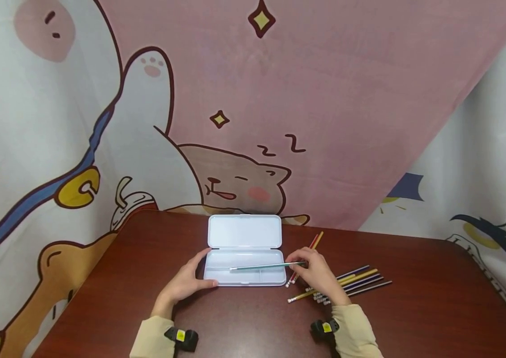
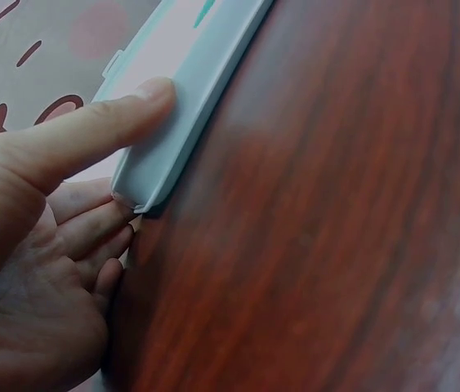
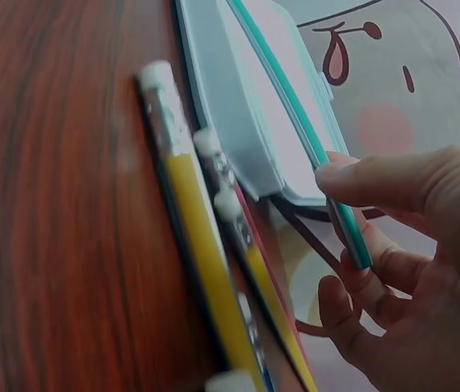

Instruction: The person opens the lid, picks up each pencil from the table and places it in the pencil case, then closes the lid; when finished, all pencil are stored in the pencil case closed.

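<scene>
A white pencil case [image 1: 245, 232] stands on the table with its lid raised at the back and its divided tray showing. My left hand [image 1: 184, 282] holds the case at its left end, the thumb [image 2: 152, 98] on the near rim and the other fingers against the end. Between thumb and fingers, my right hand [image 1: 314, 268] pinches a green pencil [image 1: 261, 266] near one end. The pencil reaches leftward over the tray, lying nearly level above it. In the right wrist view, the pencil's short end [image 3: 354, 237] sticks out past the fingertips.
Several pencils with white erasers, among them a yellow pencil [image 1: 299, 297], lie in a loose pile beneath and right of the right hand. A red pencil [image 1: 314, 241] and another yellow one lie beside the case. The brown table [image 1: 436, 298] meets a printed cloth [image 1: 347, 124] behind.
</scene>
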The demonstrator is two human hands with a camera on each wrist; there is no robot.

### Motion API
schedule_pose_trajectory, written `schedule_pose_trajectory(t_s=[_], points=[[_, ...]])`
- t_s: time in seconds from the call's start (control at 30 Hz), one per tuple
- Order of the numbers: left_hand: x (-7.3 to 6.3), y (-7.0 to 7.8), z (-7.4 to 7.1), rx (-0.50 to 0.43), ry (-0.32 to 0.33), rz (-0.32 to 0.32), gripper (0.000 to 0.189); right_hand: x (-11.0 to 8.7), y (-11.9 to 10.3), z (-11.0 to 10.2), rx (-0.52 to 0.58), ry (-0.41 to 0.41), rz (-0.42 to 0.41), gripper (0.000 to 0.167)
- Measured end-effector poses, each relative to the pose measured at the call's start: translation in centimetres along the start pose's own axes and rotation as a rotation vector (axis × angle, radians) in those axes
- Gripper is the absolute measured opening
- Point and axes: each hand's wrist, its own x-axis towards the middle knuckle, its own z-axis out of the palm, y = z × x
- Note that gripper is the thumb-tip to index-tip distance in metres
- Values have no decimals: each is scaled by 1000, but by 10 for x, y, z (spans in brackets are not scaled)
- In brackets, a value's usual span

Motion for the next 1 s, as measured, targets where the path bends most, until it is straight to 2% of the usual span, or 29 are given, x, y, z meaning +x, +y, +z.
schedule_pose_trajectory(t_s=[0.43,0.67,1.0], points=[[0,2,-1,-7,-4,5,92,16,-9,24,9,15,30,19],[-1,2,-1,-4,-7,0,93,20,-18,36,-5,7,-23,17],[0,1,-1,-3,-13,14,92,24,-24,47,-22,11,-42,16]])
